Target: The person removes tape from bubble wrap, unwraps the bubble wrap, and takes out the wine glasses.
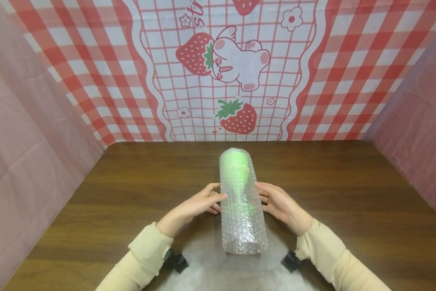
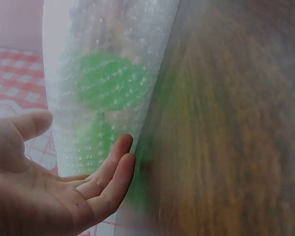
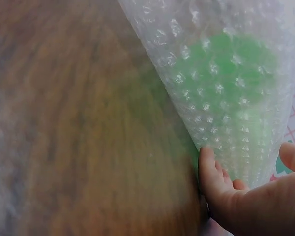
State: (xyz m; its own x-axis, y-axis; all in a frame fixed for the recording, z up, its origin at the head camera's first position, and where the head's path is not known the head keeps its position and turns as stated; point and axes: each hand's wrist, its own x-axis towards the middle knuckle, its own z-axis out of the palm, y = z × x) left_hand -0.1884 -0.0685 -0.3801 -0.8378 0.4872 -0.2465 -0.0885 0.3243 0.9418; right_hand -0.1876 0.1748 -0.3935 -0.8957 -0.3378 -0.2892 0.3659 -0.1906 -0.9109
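Observation:
A tube of clear bubble wrap (image 1: 241,226) lies between the two hands in the head view. Through it shows a green object (image 1: 238,173), with a rounded part and a narrow middle; the wrap blurs its kind. At the tube's left side is the left hand (image 1: 203,200), its fingers touching the wrap. In the left wrist view the thumb and fingers of that hand are spread loosely beside the wrap (image 2: 108,29). The right hand (image 1: 279,204) touches the right side with lightly bent fingers. Part of its fingertips are hidden by the wrap in the right wrist view.
Beneath is a dark brown wooden table (image 1: 137,173). A red-and-white checked cloth (image 1: 105,81) with strawberries hangs behind it, and pink curtains (image 1: 32,133) hang at both sides. Black devices (image 1: 175,260) sit at the wrists under the cream sleeves (image 1: 141,258).

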